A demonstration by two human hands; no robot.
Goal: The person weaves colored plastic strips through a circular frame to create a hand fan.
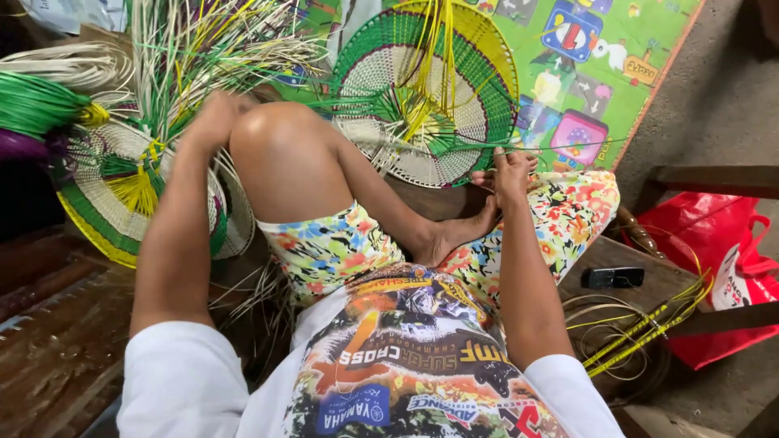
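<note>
The person sits on a wooden floor (57,357) with one knee raised and the other leg folded, looking down at both bare hands.

The right hand (511,172) rests near the folded leg's foot, at the lower edge of a round woven fan (454,105) worked in green, yellow and cream. Its grip is pinched on thin green strands (560,148) that run off sideways from the fan's rim. Loose yellow and green strips stand up from the fan's middle.

The left hand (215,118) reaches out past the raised knee into a bundle of loose pale and green strips (203,49). It is blurred and turned away, so its grip seems closed on some strips, but I cannot tell for certain. Just below it lies a second woven fan (101,211), partly hidden by the forearm, with a green and yellow border.

A coil of green strips (32,101) lies at the far left. Behind the fans spreads a colourful play mat (600,65). To the right, a dark phone (615,277) lies on a wooden board, near yellow strips (641,332) and a red bag (714,243).
</note>
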